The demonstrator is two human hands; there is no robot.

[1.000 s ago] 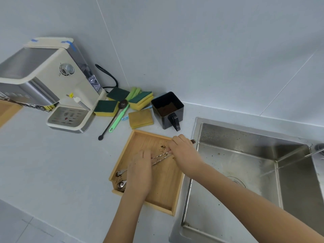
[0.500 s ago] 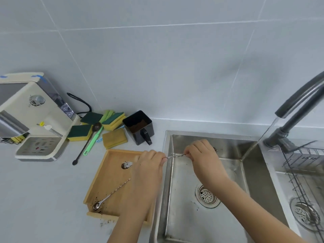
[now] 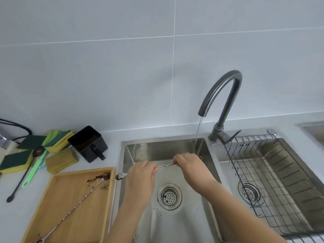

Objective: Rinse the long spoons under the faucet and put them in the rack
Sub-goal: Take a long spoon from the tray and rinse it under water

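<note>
Grey tiled wall, white counter, both hands pinching long spoon over sink

Between the hands runs a silvery twisted-handle long spoon, brown-flecked at its left tip. Left of them lie a honey-coloured wooden tray speckled brown, yellow-and-green sponges and a black square cup. Right: a dark wire rack.
</note>
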